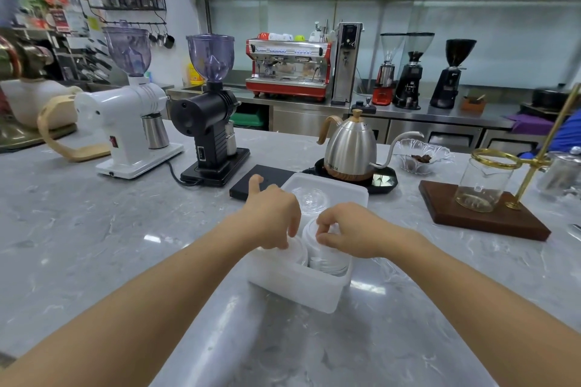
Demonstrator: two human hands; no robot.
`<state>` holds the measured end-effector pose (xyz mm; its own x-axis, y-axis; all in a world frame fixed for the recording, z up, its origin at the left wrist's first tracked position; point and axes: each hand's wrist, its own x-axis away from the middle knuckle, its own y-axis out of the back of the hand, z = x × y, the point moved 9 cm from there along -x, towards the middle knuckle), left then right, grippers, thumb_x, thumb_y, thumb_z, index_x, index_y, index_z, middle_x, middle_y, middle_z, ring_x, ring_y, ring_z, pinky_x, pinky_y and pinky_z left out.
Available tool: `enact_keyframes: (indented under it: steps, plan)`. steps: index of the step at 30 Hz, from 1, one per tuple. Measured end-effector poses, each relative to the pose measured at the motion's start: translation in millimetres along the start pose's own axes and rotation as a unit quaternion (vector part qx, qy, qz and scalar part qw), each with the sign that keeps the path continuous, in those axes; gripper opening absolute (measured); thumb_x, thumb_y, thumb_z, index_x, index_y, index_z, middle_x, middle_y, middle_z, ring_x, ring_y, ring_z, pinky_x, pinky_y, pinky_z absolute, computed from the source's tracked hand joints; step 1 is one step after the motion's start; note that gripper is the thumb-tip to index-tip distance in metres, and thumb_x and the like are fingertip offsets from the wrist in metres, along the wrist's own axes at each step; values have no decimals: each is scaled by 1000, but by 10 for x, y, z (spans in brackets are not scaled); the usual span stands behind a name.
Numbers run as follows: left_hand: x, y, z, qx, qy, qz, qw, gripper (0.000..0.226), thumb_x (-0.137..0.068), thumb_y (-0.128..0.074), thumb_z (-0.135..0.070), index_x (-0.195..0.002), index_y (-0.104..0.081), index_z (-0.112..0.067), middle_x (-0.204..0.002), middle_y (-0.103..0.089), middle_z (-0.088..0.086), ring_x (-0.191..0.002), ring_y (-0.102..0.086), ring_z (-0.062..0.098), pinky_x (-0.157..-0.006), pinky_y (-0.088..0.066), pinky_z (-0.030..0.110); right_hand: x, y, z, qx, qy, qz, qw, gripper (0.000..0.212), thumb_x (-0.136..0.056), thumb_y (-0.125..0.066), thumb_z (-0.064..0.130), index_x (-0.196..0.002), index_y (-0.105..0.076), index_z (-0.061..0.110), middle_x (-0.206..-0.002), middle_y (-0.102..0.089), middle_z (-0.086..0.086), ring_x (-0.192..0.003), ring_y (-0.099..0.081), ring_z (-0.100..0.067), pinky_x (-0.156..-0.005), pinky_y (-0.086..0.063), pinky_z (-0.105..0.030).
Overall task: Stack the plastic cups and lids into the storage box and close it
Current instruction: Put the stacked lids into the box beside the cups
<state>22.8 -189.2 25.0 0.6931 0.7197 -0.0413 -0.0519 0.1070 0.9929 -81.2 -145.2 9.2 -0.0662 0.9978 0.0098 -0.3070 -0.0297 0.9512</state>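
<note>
A translucent white storage box [298, 289] stands open on the grey marble counter in front of me. Inside its near end are two stacks of clear plastic cups [327, 258], side by side. My left hand [270, 214] rests on the left stack, fingers curled over its top. My right hand [349, 231] pinches the rim of the right stack. Clear plastic lids [309, 199] lie in the far part of the box. The box's own cover is not in view.
A black scale [248, 184] lies just beyond the box. Behind it stand a steel gooseneck kettle [350, 148], a black grinder [209, 122] and a white grinder [125, 116]. A glass carafe on a wooden drip stand [481, 210] is at right.
</note>
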Motion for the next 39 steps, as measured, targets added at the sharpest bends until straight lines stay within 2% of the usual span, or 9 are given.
enact_keyframes:
  steps: [2, 5, 8, 10, 15, 20, 26, 29, 39]
  plan:
    - [-2, -13, -25, 15, -6, 1, 1000, 15, -82, -80, -21, -96, -80, -26, -98, -77, -6, -98, -53, 15, -115, -18, 48, 16, 16, 8, -3, -1, -12, 1000, 11, -91, -65, 29, -92, -73, 21, -110, -68, 4, -102, -63, -18, -91, -53, -37]
    - [17, 2, -49, 31, -16, -1, 999, 14, -85, -76, -17, -94, -81, -26, -96, -78, -7, -91, -53, 14, -99, -30, 35, 25, 25, 29, -2, 4, -22, 1000, 15, -90, -67, 27, -99, -74, 18, -113, -68, 1, -106, -62, -16, -91, -51, -33]
    - [39, 1, -61, 61, -24, 14, 998, 16, -84, -75, -14, -95, -81, -25, -98, -78, -5, -96, -67, 17, -92, -52, 36, 36, 36, 36, -5, 5, -27, 1000, 14, -89, -67, 26, -100, -73, 18, -111, -69, 1, -106, -62, -14, -91, -52, -32]
    - [58, 2, -58, 82, -24, 27, 996, 19, -84, -74, -11, -96, -82, -23, -99, -78, -3, -97, -71, 20, -86, -59, 38, 47, 44, 35, -8, 2, -30, 1000, 13, -89, -68, 26, -99, -74, 20, -110, -70, 0, -105, -63, -16, -91, -52, -34]
    - [70, -24, -64, 92, -29, 38, 995, 19, -87, -67, -11, -97, -80, -20, -99, -78, -1, -96, -70, 23, -84, -60, 37, 96, 30, 17, -19, -10, -27, 999, 21, -94, -60, 22, -107, -76, 17, -114, -73, 2, -107, -65, -16, -93, -53, -35]
    - [117, -79, -70, 106, -22, 23, 994, 19, -83, -68, -37, -98, -74, -26, -102, -73, -2, -96, -66, 21, -82, -58, 35, 144, 48, -29, -24, -13, -24, 999, 24, -94, -60, 21, -114, -74, 21, -127, -68, 3, -117, -61, -15, -100, -49, -31]
    - [154, -107, -69, 158, 11, -14, 987, 14, -81, -64, -39, -86, -71, -29, -94, -72, -4, -88, -65, 17, -75, -58, 33, 155, 90, -113, -16, -19, -19, 1000, 30, -93, -57, 9, -112, -76, 23, -129, -66, 2, -117, -62, -14, -99, -50, -31]
    - [155, -130, -104, 184, 22, -37, 982, 20, -80, -63, -40, -88, -75, -27, -92, -71, -6, -84, -64, 15, -73, -57, 33, 164, 81, -196, -31, -26, -13, 999, 32, -94, -55, 6, -108, -76, 24, -130, -65, 2, -116, -63, -12, -97, -51, -29]
    - [150, -67, -213, 164, 16, -82, 983, 33, -83, -54, -52, -81, -72, -25, -81, -65, -10, -77, -62, 13, -62, -47, 28, 212, 145, -260, -35, -33, -54, 997, 20, -95, -61, 21, -108, -77, 21, -119, -71, 5, -112, -64, -14, -98, -51, -33]
